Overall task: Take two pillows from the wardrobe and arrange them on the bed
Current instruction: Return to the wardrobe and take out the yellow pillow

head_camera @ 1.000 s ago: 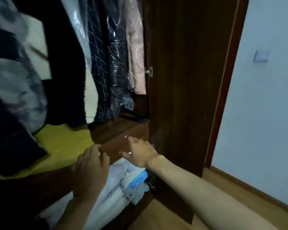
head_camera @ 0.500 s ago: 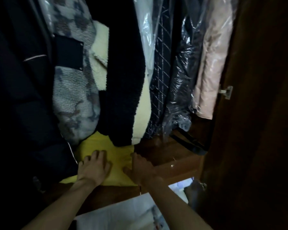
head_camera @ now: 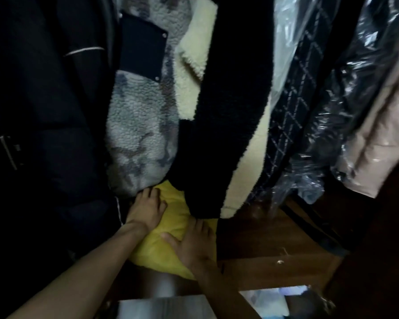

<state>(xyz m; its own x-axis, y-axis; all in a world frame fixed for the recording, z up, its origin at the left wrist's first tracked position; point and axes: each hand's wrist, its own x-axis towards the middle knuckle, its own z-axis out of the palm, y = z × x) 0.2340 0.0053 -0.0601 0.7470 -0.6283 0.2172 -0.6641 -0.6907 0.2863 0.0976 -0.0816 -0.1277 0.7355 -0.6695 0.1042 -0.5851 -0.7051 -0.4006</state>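
A yellow pillow (head_camera: 171, 229) lies on the wardrobe's wooden shelf (head_camera: 263, 245), partly hidden under hanging coats. My left hand (head_camera: 145, 208) rests flat on its far left part, fingers spread and reaching under the grey fleece. My right hand (head_camera: 191, 245) presses on the pillow's right side, fingers spread, tips tucked beneath the black fleece coat. Neither hand shows a closed grasp. Only one pillow is visible.
Hanging above are a dark jacket (head_camera: 44, 111), a grey patterned fleece (head_camera: 141, 134), a black and cream fleece coat (head_camera: 228, 111) and plastic-wrapped garments (head_camera: 332, 111). Below the shelf an open drawer (head_camera: 166, 307) holds folded white linen.
Both hands rose from the drawer's edge to the yellow pillow and have slid further in over it. The view has turned left and closer into the wardrobe.
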